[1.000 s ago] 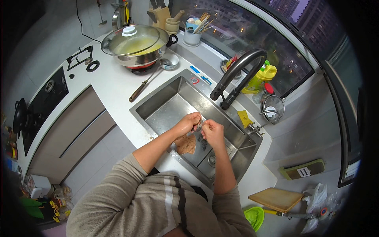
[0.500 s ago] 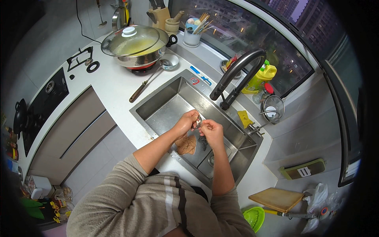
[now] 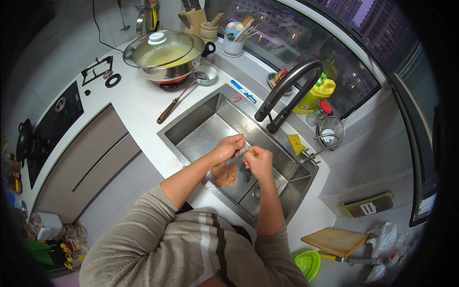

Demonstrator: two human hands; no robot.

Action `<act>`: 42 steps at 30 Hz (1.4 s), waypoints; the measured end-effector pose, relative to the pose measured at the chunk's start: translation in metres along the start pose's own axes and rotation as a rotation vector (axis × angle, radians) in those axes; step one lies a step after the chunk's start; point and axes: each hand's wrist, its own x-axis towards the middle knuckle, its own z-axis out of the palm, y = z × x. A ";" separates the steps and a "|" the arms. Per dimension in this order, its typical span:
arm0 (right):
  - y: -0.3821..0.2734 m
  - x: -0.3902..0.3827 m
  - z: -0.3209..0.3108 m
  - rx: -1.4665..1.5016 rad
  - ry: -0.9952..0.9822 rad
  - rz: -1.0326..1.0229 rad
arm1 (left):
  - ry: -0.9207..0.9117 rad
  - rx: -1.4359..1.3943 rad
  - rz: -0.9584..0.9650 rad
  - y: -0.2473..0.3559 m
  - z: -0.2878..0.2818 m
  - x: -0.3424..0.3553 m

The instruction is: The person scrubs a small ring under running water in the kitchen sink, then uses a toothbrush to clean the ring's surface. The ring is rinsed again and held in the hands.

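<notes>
Over the stainless sink, my left hand is closed on a small greyish piece, too small to make out clearly. My right hand pinches at that same piece from the right, fingertips close to those of the left. Beneath my left wrist, a crumpled light-brown mass lies at the sink's near side. Beside it on the sink floor is a dark grey pile, partly hidden by my right hand.
A black faucet arches over the back rim, with a yellow cloth nearby. A lidded pot, small bowl and long-handled utensil sit at back left. A cutting board and green basket are lower right.
Both hands stay over the sink at the small piece. Compared with half a second ago, my right hand has shifted slightly right and my fingertips have moved a little.
</notes>
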 end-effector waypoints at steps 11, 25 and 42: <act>0.019 0.002 0.014 0.175 0.037 -0.021 | 0.079 -0.346 -0.040 -0.018 0.002 0.004; 0.029 0.000 0.021 0.157 0.101 -0.014 | 0.178 -0.142 -0.006 -0.007 0.014 0.000; 0.029 -0.005 0.029 0.212 0.094 -0.136 | 0.253 -0.429 -0.090 -0.007 0.010 -0.002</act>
